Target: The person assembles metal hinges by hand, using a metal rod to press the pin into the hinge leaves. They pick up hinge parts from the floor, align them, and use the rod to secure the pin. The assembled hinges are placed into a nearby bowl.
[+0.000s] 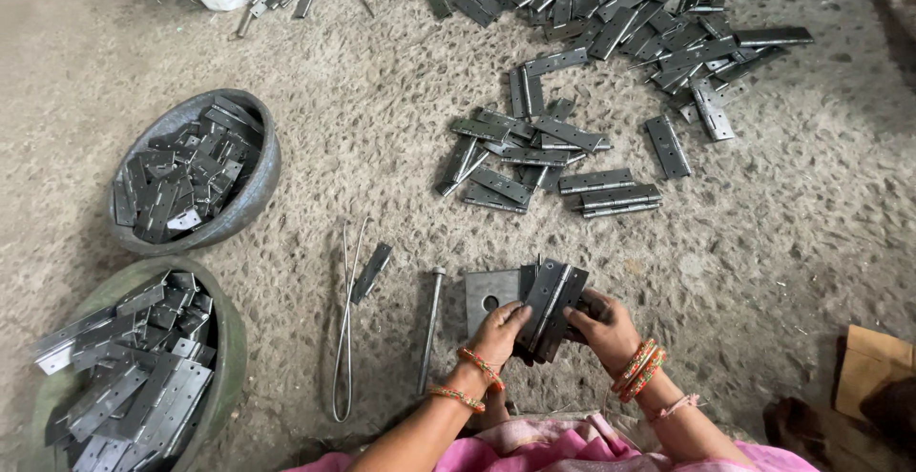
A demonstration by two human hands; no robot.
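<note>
Both hands grip a small stack of dark metal hinges (pixel 551 302), held just above a square steel plate (pixel 489 293) with a round hole that lies on the rough floor. My left hand (pixel 498 332) clasps the stack's left side with its thumb on top. From the right, my right hand (pixel 599 325) holds the stack, fingers curled around its edge. Bangles circle both wrists.
Two metal bowls of hinge pieces sit at left, one upper (pixel 256 184) and one lower (pixel 225 357). A loose heap of hinges (pixel 534 152) spreads ahead, a bigger pile (pixel 630 14) beyond. A long pin (pixel 431 324), a bent wire (pixel 345 329) and cardboard (pixel 866 367) lie nearby.
</note>
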